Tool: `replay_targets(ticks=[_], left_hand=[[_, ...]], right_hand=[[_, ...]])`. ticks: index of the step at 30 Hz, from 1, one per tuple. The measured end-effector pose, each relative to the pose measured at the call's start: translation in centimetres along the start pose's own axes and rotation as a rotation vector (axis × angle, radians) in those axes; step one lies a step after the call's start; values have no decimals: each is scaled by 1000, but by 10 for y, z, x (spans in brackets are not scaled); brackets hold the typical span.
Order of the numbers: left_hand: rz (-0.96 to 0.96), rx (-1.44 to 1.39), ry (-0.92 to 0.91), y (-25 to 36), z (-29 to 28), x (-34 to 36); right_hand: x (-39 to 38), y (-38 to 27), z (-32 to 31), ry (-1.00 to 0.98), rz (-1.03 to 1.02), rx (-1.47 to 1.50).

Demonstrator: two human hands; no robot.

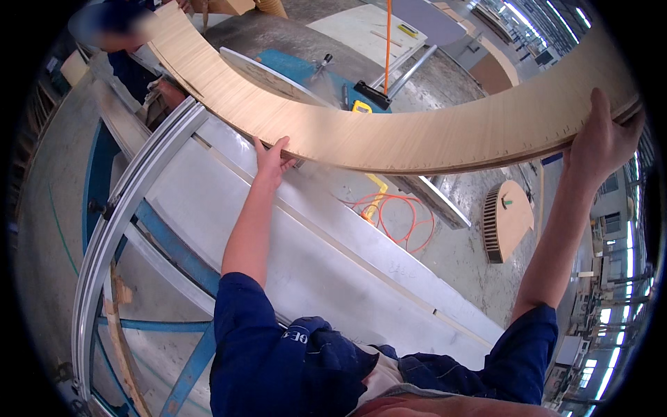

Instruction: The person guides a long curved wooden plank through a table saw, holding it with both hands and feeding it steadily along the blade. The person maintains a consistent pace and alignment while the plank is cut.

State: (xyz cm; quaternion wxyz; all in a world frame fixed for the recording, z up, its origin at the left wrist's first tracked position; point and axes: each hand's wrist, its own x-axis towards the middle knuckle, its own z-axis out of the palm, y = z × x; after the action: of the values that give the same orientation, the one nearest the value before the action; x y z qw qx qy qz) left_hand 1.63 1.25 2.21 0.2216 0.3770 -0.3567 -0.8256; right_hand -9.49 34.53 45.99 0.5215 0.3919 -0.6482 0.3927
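Observation:
A long, curved panel of pale wood arches across the upper part of the view, raised above the work tables. My left hand grips its lower edge left of the middle, thumb and fingers around the rim. At the far right, my right hand clasps the panel near its end, thumb on the face and fingers mostly hidden behind it. Another person in dark blue stands by the panel's far left end; how that person touches it is unclear.
Below the panel lies a silver-grey table with a metal rail and blue frame. An orange hose coils on the floor beside a rounded wooden piece. Behind stand a teal surface and a yellow-handled tool.

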Motion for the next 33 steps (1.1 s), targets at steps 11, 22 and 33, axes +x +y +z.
replay_targets(ticks=[11,22,33], left_hand=[[35,0,45,-8,1,15],[37,-9,66,-11,-4,28],[63,-8,67,-11,-7,32]], right_hand=[[-1,-4,-2,-47,68,-3],[-11,-7,-2,7,153,9],[-20,-13,-3,-30,133,3]])
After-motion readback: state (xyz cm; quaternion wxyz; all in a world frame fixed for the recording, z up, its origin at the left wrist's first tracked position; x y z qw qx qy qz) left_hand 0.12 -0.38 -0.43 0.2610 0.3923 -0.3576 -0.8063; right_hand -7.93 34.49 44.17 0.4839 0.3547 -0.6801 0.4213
